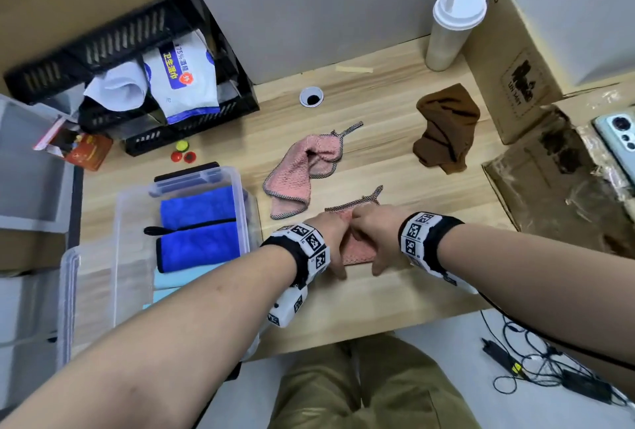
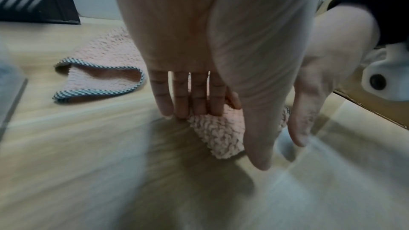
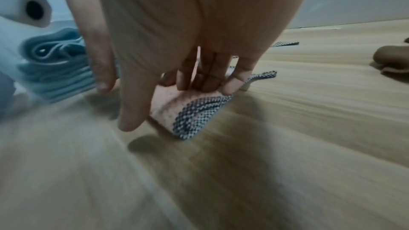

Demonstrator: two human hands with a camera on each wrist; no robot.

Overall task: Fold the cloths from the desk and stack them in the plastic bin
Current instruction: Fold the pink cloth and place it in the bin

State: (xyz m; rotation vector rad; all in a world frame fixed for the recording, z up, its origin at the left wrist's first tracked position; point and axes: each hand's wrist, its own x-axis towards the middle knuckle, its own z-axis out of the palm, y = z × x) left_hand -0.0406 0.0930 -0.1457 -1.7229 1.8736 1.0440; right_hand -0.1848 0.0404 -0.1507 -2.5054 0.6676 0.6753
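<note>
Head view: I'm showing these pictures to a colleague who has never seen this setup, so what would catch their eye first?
Probably the two hands, left hand and right hand, pressing straight fingers on a folded pink cloth at the desk's near edge. Next, the bright blue cloths stacked in the clear plastic bin to the left. Behind lie a crumpled pink cloth and a brown cloth, both unfolded.

Two pink cloths (image 1: 295, 171), one brown cloth (image 1: 446, 129)
</note>
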